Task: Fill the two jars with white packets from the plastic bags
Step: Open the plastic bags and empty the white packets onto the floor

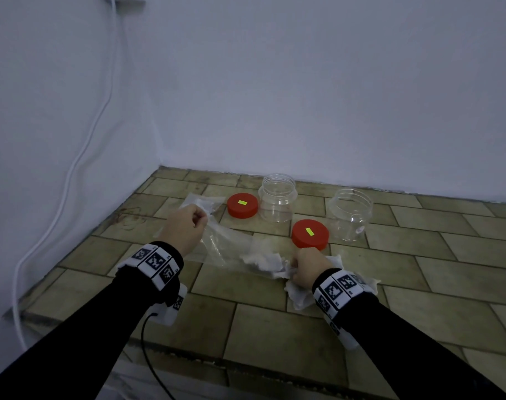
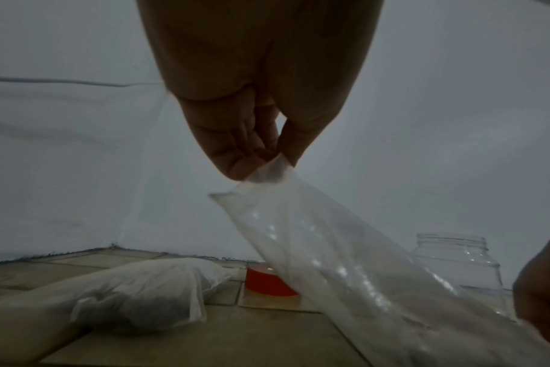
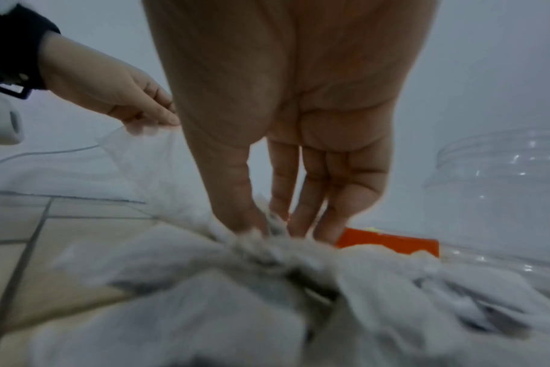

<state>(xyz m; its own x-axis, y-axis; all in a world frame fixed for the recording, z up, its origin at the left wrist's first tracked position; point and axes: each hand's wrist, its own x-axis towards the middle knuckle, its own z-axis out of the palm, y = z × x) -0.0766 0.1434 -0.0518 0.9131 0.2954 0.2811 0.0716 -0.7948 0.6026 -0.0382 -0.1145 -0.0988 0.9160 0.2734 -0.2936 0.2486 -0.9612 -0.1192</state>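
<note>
The clear plastic bag [image 1: 217, 246] stretches between the hands: the left hand [image 1: 185, 226] pinches its corner, and the right hand [image 1: 306, 267] has its fingers pressed down into a heap of white packets [image 1: 263, 262] on the tabletop [image 1: 419, 284]. Beyond the right hand stand two open jars [image 1: 350, 214] and red lids [image 1: 310, 234] with unreadable yellow stickers. Only the left wrist view shows a second filled bag [image 2: 135, 293] below the left hand.

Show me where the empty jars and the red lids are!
Left jar [image 1: 277, 202], head view, on its clear side wall.
Right jar [image 1: 350, 217], head view, on its clear side wall.
Far red lid [image 1: 242, 205], head view, on its flat top.
Near red lid [image 1: 310, 234], head view, on its flat top.
</note>
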